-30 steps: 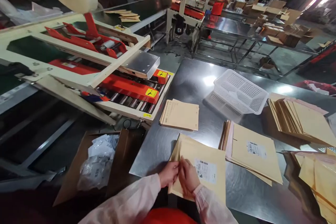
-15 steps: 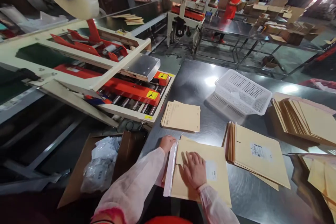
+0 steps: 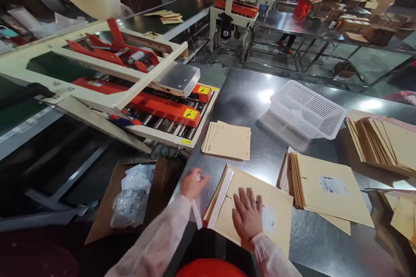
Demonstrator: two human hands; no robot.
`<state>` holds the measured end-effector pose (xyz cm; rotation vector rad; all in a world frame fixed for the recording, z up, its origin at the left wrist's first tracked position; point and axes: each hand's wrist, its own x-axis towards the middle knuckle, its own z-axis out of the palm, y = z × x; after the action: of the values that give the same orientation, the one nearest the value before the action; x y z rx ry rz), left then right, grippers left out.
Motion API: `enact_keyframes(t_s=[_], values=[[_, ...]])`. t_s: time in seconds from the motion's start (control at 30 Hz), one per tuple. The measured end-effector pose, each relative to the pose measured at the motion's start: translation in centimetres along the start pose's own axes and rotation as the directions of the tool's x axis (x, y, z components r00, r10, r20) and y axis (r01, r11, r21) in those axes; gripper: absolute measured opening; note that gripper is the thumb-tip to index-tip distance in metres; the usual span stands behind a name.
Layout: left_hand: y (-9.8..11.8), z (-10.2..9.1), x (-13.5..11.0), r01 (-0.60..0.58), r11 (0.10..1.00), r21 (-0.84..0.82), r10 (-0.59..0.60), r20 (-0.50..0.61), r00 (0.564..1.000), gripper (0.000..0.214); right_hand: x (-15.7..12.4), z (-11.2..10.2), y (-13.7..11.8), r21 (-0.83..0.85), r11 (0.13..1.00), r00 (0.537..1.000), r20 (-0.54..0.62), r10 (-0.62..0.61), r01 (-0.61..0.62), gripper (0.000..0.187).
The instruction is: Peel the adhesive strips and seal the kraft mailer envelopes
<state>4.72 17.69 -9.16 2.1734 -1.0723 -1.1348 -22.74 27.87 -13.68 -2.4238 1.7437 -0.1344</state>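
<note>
My right hand [image 3: 248, 217] lies flat, fingers spread, on a tan padded envelope [image 3: 276, 207] with a white label at the near edge of a steel table [image 3: 247, 95]. The envelope's flap edge on the left shows a pale adhesive band. My left hand [image 3: 192, 184], left of the envelope, pinches a thin white strip [image 3: 196, 213] that hangs down from its fingers.
A small stack of flat card pieces [image 3: 227, 140] lies beyond the envelope. Labelled envelope stacks [image 3: 325, 186] sit to the right, a white perforated basket [image 3: 305, 110] behind. A tape sealing machine [image 3: 130, 91] stands left; an open carton of plastic bags [image 3: 130, 194] below. A person in orange stands far back.
My left hand has pulled the white strip off the envelope's flap and moved left, away from it. My right hand has stayed pressed flat on the envelope.
</note>
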Motion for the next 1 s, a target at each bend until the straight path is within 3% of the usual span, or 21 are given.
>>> enact_keyframes(t_s=[0.07, 0.17, 0.27, 0.37, 0.43, 0.5, 0.6, 0.7, 0.77, 0.8, 0.83, 0.87, 0.9, 0.97, 1.0], values=[[0.5, 4.1, -2.9, -0.142, 0.967, 0.212, 0.081, 0.271, 0.959, 0.039, 0.6, 0.2, -0.4, 0.027, 1.0, 0.999, 0.044, 0.008, -0.009, 0.05], [1.1, 8.5, -5.9, -0.366, 0.87, 0.33, 0.191, 0.459, 0.867, 0.03, 0.7, 1.0, -0.4, 0.04, 0.999, 0.998, 0.055, 0.016, -0.018, 0.053], [2.7, 10.9, -5.1, -0.509, 0.783, 0.358, 0.323, 0.466, 0.824, 0.029, 0.2, 1.9, 0.1, 0.024, 1.0, 1.0, 0.004, -0.001, 0.001, 0.053], [5.9, 13.8, -1.6, -0.628, 0.612, 0.481, 0.448, 0.444, 0.776, 0.04, -0.2, 2.6, 0.5, -0.073, 0.996, 0.992, -0.113, -0.055, 0.047, 0.052], [7.6, 15.9, 0.3, -0.656, 0.555, 0.512, 0.487, 0.44, 0.755, 0.042, -0.3, 2.8, 0.6, -0.138, 0.988, 0.982, -0.166, -0.091, 0.068, 0.05], [7.3, 17.1, 0.5, -0.702, 0.511, 0.496, 0.519, 0.473, 0.712, 0.043, -0.3, 2.9, 0.6, -0.15, 0.988, 0.983, -0.169, -0.071, 0.045, 0.05], [2.1, 15.8, -3.2, -0.783, 0.426, 0.453, 0.552, 0.556, 0.622, 0.04, -0.3, 3.2, 0.5, -0.105, 0.994, 0.991, -0.134, 0.002, -0.017, 0.051], [-5.3, 11.6, -8.9, -0.841, 0.347, 0.415, 0.542, 0.643, 0.541, 0.021, -0.4, 3.6, 0.2, -0.058, 0.997, 0.995, -0.093, 0.038, -0.044, 0.052], [-8.0, 8.9, -11.1, -0.884, 0.29, 0.367, 0.54, 0.699, 0.468, 0.015, -0.5, 3.7, -0.2, -0.032, 0.997, 0.994, -0.084, 0.066, -0.069, 0.053], [-8.1, 7.7, -11.0, -0.876, 0.307, 0.371, 0.537, 0.692, 0.481, 0.017, -0.5, 3.7, -0.3, -0.017, 0.997, 0.993, -0.091, 0.079, -0.081, 0.052], [-7.3, 6.8, -10.1, -0.852, 0.346, 0.392, 0.54, 0.659, 0.523, 0.019, -0.3, 3.5, -0.1, 0.005, 0.996, 0.991, -0.103, 0.088, -0.088, 0.052], [-5.6, 6.0, -8.4, -0.79, 0.428, 0.439, 0.525, 0.591, 0.613, 0.021, -0.1, 3.2, 0.3, 0.039, 0.996, 0.989, -0.118, 0.087, -0.083, 0.051], [-3.1, 5.3, -6.0, -0.631, 0.568, 0.529, 0.468, 0.422, 0.776, 0.025, 0.3, 2.6, 1.2, 0.088, 0.994, 0.989, -0.129, 0.078, -0.067, 0.049], [2.7, 4.1, -0.1, -0.467, 0.658, 0.59, 0.448, 0.192, 0.873, 0.039, 1.5, 0.8, 4.7, 0.194, 0.978, 0.987, -0.125, 0.098, -0.073, 0.044], [5.5, 3.6, 2.9, -0.308, 0.747, 0.589, 0.364, 0.025, 0.931, 0.05, 2.2, -0.4, 7.2, 0.235, 0.964, 0.982, -0.108, 0.154, -0.125, 0.042]])
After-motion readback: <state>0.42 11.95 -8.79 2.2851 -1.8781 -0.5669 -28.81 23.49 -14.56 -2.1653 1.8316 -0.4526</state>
